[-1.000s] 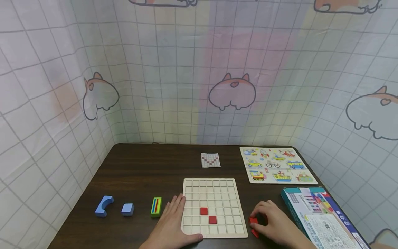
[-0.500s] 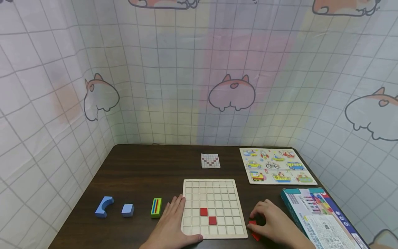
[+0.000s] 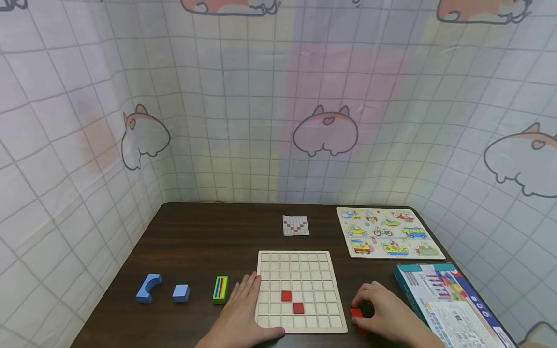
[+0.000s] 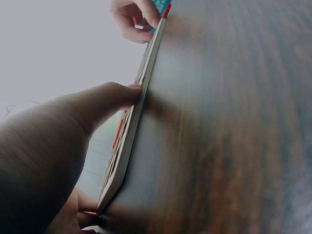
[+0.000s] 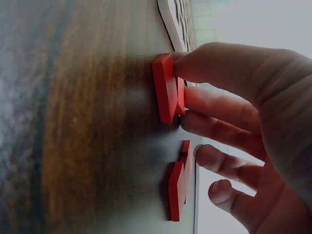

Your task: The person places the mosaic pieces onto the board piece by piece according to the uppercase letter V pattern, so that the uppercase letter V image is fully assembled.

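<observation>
A pale wooden grid board (image 3: 315,270) lies in the middle of the dark table with two red square tiles set in its cells, one red tile (image 3: 285,296) diagonally above the other (image 3: 298,308). My left hand (image 3: 241,309) rests along the board's left side, fingers straight, thumb at its near edge (image 4: 129,95). Right of the board, my right hand (image 3: 383,309) pinches a red tile (image 5: 165,90) at the tabletop between thumb and fingers. Another red tile shows partly behind it. More loose red tiles (image 5: 178,187) lie below the curled outer fingers in the right wrist view.
Left stand a blue arch block (image 3: 148,288), a blue cube (image 3: 181,293) and a green striped block (image 3: 220,290). A small pattern card (image 3: 296,225) lies behind the board. Back right is a picture puzzle board (image 3: 387,233), with a flat box (image 3: 452,304) nearer, beside my right forearm.
My right thumb and fingers have shifted slightly around the red tiles, and the tiles have moved a little under them. My left hand and the board stay in place.
</observation>
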`<state>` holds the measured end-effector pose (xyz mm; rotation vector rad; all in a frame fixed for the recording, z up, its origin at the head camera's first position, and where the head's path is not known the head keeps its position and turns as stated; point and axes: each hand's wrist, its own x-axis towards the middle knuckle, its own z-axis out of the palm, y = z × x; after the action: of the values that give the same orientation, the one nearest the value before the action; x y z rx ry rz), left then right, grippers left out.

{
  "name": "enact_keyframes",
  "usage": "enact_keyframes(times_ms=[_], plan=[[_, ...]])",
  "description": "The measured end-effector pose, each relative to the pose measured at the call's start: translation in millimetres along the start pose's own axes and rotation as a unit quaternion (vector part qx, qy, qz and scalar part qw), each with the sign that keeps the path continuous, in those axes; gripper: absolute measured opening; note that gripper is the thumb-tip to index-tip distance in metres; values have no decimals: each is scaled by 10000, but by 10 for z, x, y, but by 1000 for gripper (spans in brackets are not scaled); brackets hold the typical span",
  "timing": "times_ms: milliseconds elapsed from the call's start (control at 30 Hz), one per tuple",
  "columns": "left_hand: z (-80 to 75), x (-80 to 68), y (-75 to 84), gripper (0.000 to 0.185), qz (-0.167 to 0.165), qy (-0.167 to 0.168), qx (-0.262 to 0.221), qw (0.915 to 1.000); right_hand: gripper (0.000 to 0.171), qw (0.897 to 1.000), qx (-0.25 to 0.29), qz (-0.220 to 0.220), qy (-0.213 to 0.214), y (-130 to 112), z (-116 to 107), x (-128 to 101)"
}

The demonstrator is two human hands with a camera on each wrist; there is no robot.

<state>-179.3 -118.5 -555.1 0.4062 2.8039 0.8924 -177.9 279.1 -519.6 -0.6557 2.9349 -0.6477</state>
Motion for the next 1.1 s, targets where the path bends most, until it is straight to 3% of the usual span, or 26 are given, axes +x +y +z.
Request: enact_keyframes(times_ms=[167,300,333,433,600,1100], plan=[[-7,-5,2,144,-27,-10,34,10000,20,9998,51,-110,143,-16,-9,-4],[-9,-12,1,145,2,-4,106,9999,22,9980,204,-268,539,11,20,4],[-11,-12,1,145,6,-11,107,9999,21,9959,259,-474,719,49,50,15],[-14,-8,1,144,7,-34,91,10000,20,9943,387,-480,874,50,58,39],[-17,-7,5,144,17,-52,83,10000,18,9971,301,-121,683,-54,5,80],[-29,-9,34,144,31,-25,106,9999,18,9976,6,-10,694,-233,9,285]])
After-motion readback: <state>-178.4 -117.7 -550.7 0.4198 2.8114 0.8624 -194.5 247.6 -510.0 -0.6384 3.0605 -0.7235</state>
